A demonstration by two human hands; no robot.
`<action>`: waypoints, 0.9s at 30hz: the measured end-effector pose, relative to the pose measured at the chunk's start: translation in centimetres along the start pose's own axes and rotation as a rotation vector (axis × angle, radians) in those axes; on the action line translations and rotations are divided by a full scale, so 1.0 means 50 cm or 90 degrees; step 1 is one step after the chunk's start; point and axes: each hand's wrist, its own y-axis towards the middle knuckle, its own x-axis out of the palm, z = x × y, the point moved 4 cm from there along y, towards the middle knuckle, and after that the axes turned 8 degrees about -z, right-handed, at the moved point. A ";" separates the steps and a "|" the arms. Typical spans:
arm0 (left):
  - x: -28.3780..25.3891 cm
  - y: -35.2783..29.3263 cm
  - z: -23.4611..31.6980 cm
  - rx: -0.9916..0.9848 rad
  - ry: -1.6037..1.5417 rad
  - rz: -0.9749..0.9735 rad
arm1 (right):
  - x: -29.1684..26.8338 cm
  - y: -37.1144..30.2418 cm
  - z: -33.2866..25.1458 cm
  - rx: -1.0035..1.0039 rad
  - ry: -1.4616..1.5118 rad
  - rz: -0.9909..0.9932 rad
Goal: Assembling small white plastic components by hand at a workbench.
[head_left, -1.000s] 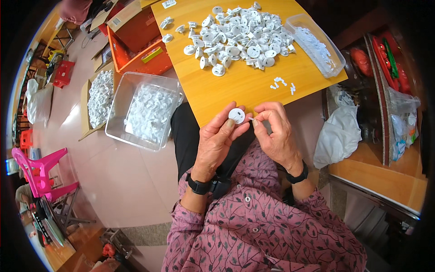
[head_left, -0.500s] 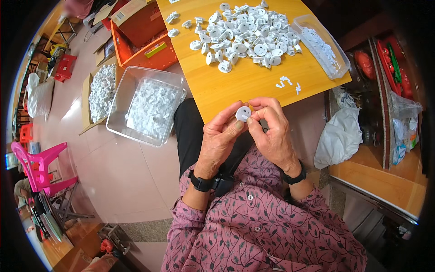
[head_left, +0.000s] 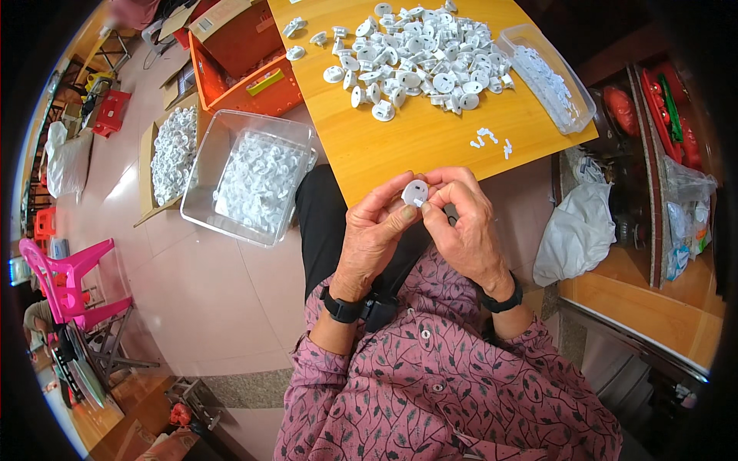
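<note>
- Since a second ago the hands have come a touch nearer the body, just off the near edge of the bench (head_left: 400, 146), and the round white disc (head_left: 415, 192) has tipped so its flat face shows more fully to the camera.
- Left hand (head_left: 377, 234) is grasping the disc from below and the side, thumb laid along its lower rim.
- Right hand (head_left: 465, 223) is pinched in at the disc's right edge, fingertips bearing on a tiny white piece there; too small to tell whether it is seated.
- So the disc sits in the air between both hands, above the lap, apart from the bench.
- Risk, as I judge it: that small piece could spring out of the pinch if the thumb slides, and it would drop into the lap or onto the tiled floor (head_left: 223, 292).
- Second risk: the disc is held only at its rim, so a hard push from the right could twist it out of the left grip.
- Room and edges: the bench edge lies just beyond the knuckles, with bare wood between it and the heap of white parts (head_left: 419, 54).
- A few loose small bits (head_left: 488, 140) lie near the right corner, close to the edge, easy to sweep off.
- The clear tub (head_left: 254, 180) of white parts stands left of the knee, well apart; the clear tray (head_left: 550, 77) sits along the bench's right side.
</note>
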 end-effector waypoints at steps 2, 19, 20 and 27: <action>0.001 0.000 0.001 0.007 -0.003 -0.004 | 0.000 0.000 0.001 0.005 0.002 -0.003; -0.007 0.000 0.003 0.035 0.077 -0.007 | -0.003 0.001 -0.006 -0.010 -0.050 0.013; -0.008 0.000 0.003 0.041 0.091 -0.010 | -0.002 0.002 -0.006 -0.010 -0.049 0.012; -0.015 0.001 0.007 0.059 0.143 -0.007 | 0.001 0.001 -0.003 0.001 -0.017 0.005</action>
